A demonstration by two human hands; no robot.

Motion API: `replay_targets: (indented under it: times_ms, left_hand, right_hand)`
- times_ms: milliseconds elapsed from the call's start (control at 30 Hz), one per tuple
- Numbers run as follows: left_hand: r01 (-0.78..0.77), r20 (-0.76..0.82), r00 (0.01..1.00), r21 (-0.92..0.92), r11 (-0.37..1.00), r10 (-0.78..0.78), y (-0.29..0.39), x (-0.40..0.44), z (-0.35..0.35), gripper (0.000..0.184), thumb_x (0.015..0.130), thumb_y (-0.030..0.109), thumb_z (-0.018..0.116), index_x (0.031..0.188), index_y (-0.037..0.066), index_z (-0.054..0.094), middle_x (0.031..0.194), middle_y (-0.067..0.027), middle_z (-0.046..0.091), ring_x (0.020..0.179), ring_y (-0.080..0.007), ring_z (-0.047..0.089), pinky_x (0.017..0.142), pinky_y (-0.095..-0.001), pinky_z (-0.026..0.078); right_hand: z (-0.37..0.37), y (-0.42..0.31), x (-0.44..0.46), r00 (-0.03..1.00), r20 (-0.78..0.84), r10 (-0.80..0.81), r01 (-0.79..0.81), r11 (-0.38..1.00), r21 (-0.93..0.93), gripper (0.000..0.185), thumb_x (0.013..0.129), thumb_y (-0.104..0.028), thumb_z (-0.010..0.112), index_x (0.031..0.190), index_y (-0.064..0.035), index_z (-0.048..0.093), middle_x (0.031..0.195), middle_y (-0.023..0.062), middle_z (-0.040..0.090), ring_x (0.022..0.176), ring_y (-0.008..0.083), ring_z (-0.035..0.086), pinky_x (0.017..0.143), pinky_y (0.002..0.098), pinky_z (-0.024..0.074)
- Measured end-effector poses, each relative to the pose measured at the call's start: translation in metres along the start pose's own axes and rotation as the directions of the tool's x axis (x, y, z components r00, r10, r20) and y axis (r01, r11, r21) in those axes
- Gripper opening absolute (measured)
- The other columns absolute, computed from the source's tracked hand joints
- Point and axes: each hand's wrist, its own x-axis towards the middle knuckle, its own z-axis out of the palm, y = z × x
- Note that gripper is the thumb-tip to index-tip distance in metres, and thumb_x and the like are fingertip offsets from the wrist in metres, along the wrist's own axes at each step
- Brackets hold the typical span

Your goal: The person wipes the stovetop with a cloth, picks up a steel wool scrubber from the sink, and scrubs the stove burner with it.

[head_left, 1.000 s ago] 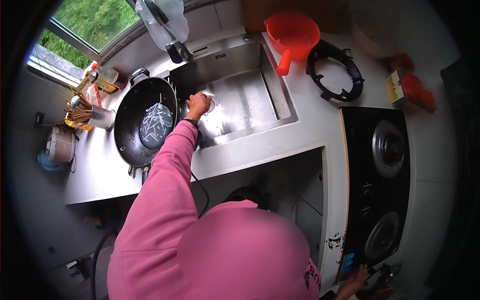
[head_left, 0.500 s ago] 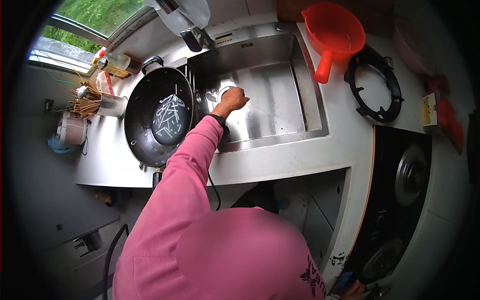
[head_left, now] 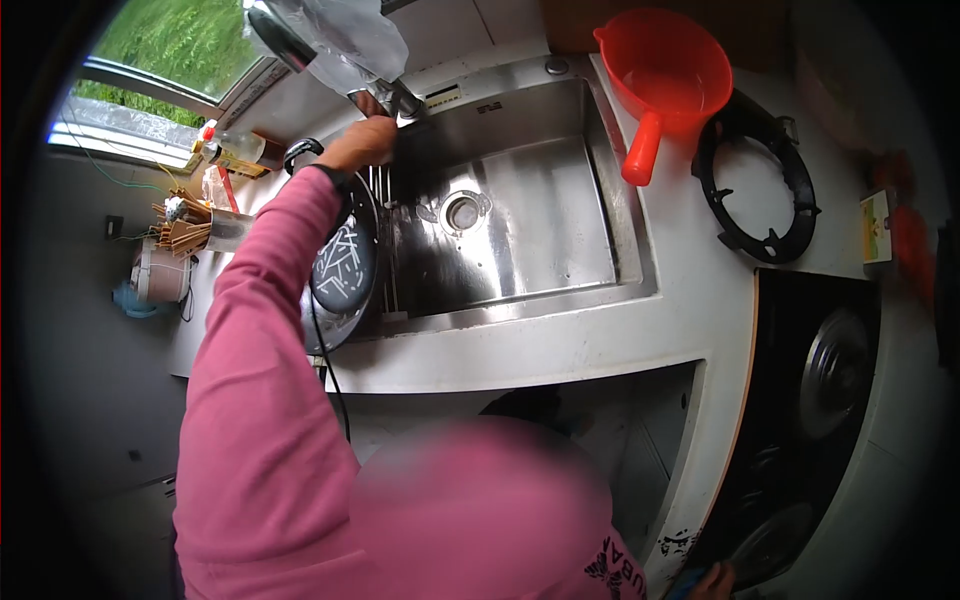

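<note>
Left hand (head_left: 362,143) displaced, since the earlier frame, from above the drain to the tap; the round metal drain fitting (head_left: 463,213), formerly half covered, is exposed. The shiny metal tap (head_left: 406,101) stands at the back left corner of the rectangular stainless-steel sink (head_left: 540,240). Fingers of the left hand are curled at its lever; whether they grip it or merely press cannot be told. Right hand (head_left: 713,580), partly cropped at lower right, lies beside the black glass-topped stove (head_left: 730,460); its closure cannot be told. The pink sleeve (head_left: 270,300) crosses the round black pan (head_left: 348,320) containing thin white strips (head_left: 340,265). Good execution would seem to require a short, light lever stroke, fingers clear of the clear plastic sheeting (head_left: 365,40) and forearm above the pan's rim and black loop handle (head_left: 302,152).
</note>
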Motion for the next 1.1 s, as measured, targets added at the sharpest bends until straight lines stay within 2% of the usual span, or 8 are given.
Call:
replay_targets:
  times_ms: [133,233,400,633,733,867,933,1100]
  left_hand:
    - [-0.185,-0.535,0.844,-0.34,0.922,-0.028,-0.005,-0.057,-0.004,0.021,0.076,0.021,0.059,0.074,0.0,0.058,0.073,-0.0174,0.06,0.069,-0.0338,0.059,0.062,-0.0416,0.045]
    - [-0.101,-0.469,0.849,-0.598,0.795,-0.245,0.01,-0.095,0.001,0.023,0.077,0.023,0.06,0.073,0.0,0.057,0.068,-0.0161,0.058,0.067,-0.0303,0.057,0.063,-0.038,0.044]
    - [-0.141,-0.684,0.685,-0.463,0.875,-0.251,-0.004,-0.162,0.005,0.014,0.072,0.015,0.064,0.075,0.002,0.057,0.077,-0.0136,0.058,0.076,-0.03,0.055,0.07,-0.0376,0.042]
    - [0.169,-0.564,0.675,-0.51,0.844,-0.476,-0.068,-0.313,0.096,0.039,0.072,0.024,0.068,0.1,0.0,0.055,0.092,-0.0183,0.06,0.084,-0.0334,0.058,0.073,-0.0403,0.046]
    - [0.312,-0.232,0.738,-0.715,0.626,-0.634,-0.06,-0.373,0.157,0.044,0.077,0.037,0.063,0.086,-0.006,0.059,0.077,-0.0188,0.06,0.073,-0.0289,0.059,0.067,-0.0369,0.046]
    - [0.352,0.324,0.84,-0.936,-0.019,-0.434,-0.023,-0.4,0.192,0.064,0.079,0.056,0.054,0.095,-0.006,0.058,0.078,-0.0097,0.06,0.07,-0.0186,0.057,0.066,-0.0312,0.046]
    - [0.322,0.376,0.897,-0.916,-0.24,-0.233,-0.02,-0.39,0.202,0.06,0.079,0.055,0.055,0.096,-0.002,0.056,0.081,-0.0108,0.06,0.074,-0.0174,0.058,0.068,-0.0311,0.047]
    - [0.277,0.315,0.947,-0.695,-0.663,0.065,-0.013,-0.356,0.213,0.033,0.085,0.03,0.058,0.091,-0.002,0.053,0.079,-0.0146,0.061,0.071,-0.0254,0.063,0.064,-0.0368,0.055]
  right_hand:
    - [0.016,-0.016,0.005,0.999,-0.027,-0.045,0.046,0.998,0.053,0.023,0.087,-0.026,0.055,0.089,-0.0049,0.063,0.078,0.0135,0.063,0.068,0.0314,0.06,0.06,0.0376,0.047]
    - [0.023,-0.027,0.014,0.997,0.069,0.025,-0.036,0.986,0.164,0.02,0.087,-0.024,0.055,0.09,-0.0066,0.064,0.077,0.0147,0.064,0.065,0.0298,0.061,0.059,0.0379,0.0474]
    - [0.039,-0.039,0.045,0.992,0.088,-0.095,0.071,0.966,0.247,0.018,0.09,-0.013,0.048,0.096,0.0006,0.057,0.076,0.0133,0.061,0.064,0.024,0.059,0.054,0.0323,0.0461]
    - [0.055,-0.107,0.089,0.821,-0.197,-0.536,0.557,0.675,0.484,0.028,0.08,0.003,0.053,0.108,0.0041,0.053,0.098,0.0207,0.055,0.086,0.0313,0.057,0.068,0.0357,0.0474]
    - [0.06,-0.132,0.09,0.774,-0.097,-0.626,0.578,0.636,0.511,0.029,0.078,0.008,0.05,0.107,0.0061,0.052,0.103,0.0216,0.052,0.089,0.0352,0.055,0.07,0.0369,0.0473]
    - [0.057,-0.172,0.093,0.494,-0.278,-0.824,0.838,0.366,0.405,0.036,0.074,0.009,0.055,0.109,0.0028,0.053,0.097,0.0171,0.055,0.069,0.0244,0.056,0.058,0.0316,0.0462]
    - [0.052,-0.191,0.091,0.48,-0.143,-0.865,0.805,0.37,0.464,0.034,0.073,0.006,0.057,0.107,0.0044,0.053,0.097,0.0202,0.055,0.087,0.0351,0.056,0.071,0.0373,0.047]
    - [0.053,-0.27,0.086,0.285,-0.341,-0.896,0.906,0.136,0.401,0.021,0.073,0.005,0.058,0.094,0.0019,0.057,0.078,0.0162,0.059,0.07,0.0314,0.059,0.061,0.0352,0.0473]
